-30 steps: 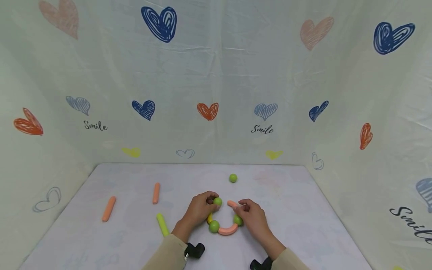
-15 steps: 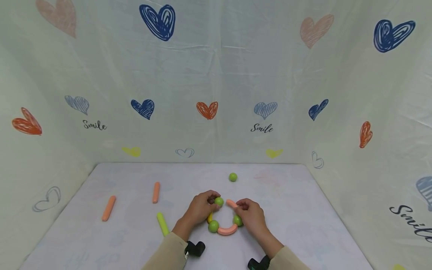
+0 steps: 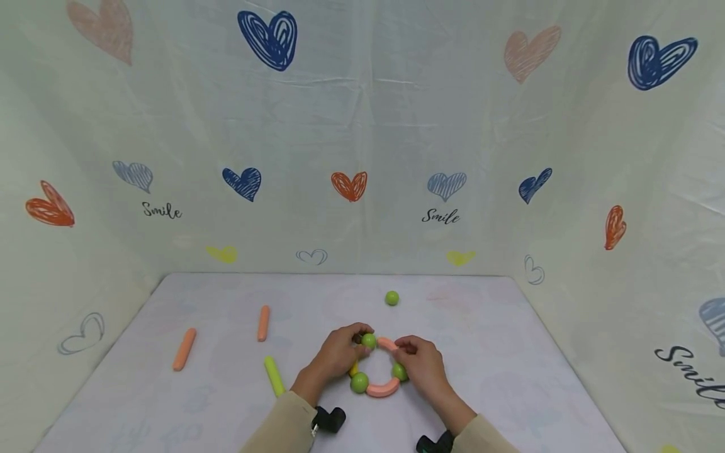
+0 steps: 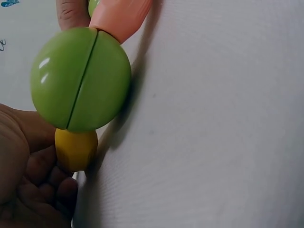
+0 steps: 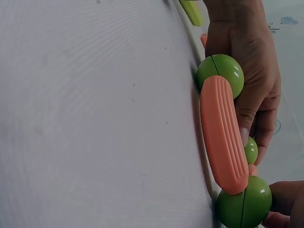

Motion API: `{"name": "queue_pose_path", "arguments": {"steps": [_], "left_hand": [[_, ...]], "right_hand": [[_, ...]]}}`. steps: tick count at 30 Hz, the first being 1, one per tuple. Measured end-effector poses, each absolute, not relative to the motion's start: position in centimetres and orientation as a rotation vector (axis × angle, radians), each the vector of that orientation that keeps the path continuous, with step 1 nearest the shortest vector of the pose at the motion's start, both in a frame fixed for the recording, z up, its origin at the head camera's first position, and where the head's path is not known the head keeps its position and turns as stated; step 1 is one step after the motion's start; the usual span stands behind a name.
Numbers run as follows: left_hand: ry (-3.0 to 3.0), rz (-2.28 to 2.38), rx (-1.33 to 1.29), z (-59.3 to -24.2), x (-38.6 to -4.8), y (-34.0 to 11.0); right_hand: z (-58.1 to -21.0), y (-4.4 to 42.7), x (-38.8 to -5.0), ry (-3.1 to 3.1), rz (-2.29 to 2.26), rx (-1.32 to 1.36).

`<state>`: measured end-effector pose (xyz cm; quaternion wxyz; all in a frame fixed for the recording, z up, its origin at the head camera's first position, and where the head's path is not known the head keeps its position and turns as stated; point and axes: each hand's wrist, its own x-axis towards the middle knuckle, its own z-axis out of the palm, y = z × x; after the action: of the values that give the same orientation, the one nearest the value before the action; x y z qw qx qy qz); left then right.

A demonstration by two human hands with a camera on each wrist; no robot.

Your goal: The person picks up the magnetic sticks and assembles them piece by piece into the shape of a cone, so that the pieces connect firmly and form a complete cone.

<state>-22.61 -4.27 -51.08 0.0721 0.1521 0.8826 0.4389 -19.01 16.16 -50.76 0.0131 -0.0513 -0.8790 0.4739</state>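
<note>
Green ball [image 3: 369, 341] is pinched by the nearly closed left hand [image 3: 341, 350]; just beside it, a curved pink stick [image 3: 387, 343] is gripped by the right hand [image 3: 422, 363], likewise nearly closed.

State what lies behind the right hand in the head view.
A green ball and a pink piece show partly past the right hand; the rest of each is covered there.

- Left hand [image 3: 341, 350]: slanted inward, thumb and fingertips pinching, lower fingers curled.
- Right hand [image 3: 421, 363]: angled toward the left hand, near it but apart, thumb and fingers pinching.
- Forearms [image 3: 281, 425], beige-sleeved, converging from below.
</note>
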Motion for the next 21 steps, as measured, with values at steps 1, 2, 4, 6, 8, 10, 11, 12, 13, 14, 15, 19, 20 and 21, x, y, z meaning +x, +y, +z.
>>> {"name": "queue_pose_path", "arguments": {"steps": [1,2,4,6,8,10,11,12,13,14,15,19,20,21], "left_hand": [[2.651,1.323,0.465,-51.1,-22.6,-4.3],[2.651,1.326,0.470,-51.2,-22.6,-4.2],[2.656,1.325,0.480,-51.3,-22.6,-4.2],[2.659,1.325,0.483,-51.3,-22.7,-4.2],[2.661,1.327,0.480,-51.3,-22.7,-4.2],[2.662,1.330,0.472,-51.3,-22.6,-4.2],[2.662,1.332,0.466,-51.3,-22.6,-4.2],[2.662,1.332,0.457,-51.3,-22.7,-4.2],[2.664,1.335,0.447,-51.3,-22.7,-4.2],[2.666,1.336,0.435,-51.3,-22.7,-4.2],[2.669,1.339,0.425,-51.3,-22.7,-4.2],[2.687,1.348,0.382,-51.4,-22.8,-4.2],[2.692,1.350,0.373,-51.4,-22.8,-4.2],[2.696,1.351,0.364,-51.4,-22.8,-4.3]], "right_hand": [[-50.8,16.2,-19.0,-2.741,1.478,-0.155],[-50.8,16.2,-19.0,-2.743,1.481,-0.155],[-50.7,16.2,-18.9,-2.745,1.486,-0.151],[-50.7,16.3,-18.9,-2.746,1.491,-0.149],[-50.7,16.4,-19.0,-2.745,1.491,-0.145],[-50.7,16.5,-19.0,-2.745,1.493,-0.136],[-50.7,16.5,-18.9,-2.744,1.495,-0.133],[-50.8,16.6,-18.9,-2.746,1.492,-0.129],[-50.8,16.6,-18.8,-2.748,1.483,-0.125],[-50.8,16.7,-18.7,-2.750,1.474,-0.120],[-50.8,16.8,-18.6,-2.755,1.463,-0.121],[-50.8,17.2,-18.0,-2.775,1.423,-0.131],[-50.9,17.3,-17.8,-2.778,1.419,-0.126],[-50.9,17.4,-17.6,-2.784,1.416,-0.120]]}}
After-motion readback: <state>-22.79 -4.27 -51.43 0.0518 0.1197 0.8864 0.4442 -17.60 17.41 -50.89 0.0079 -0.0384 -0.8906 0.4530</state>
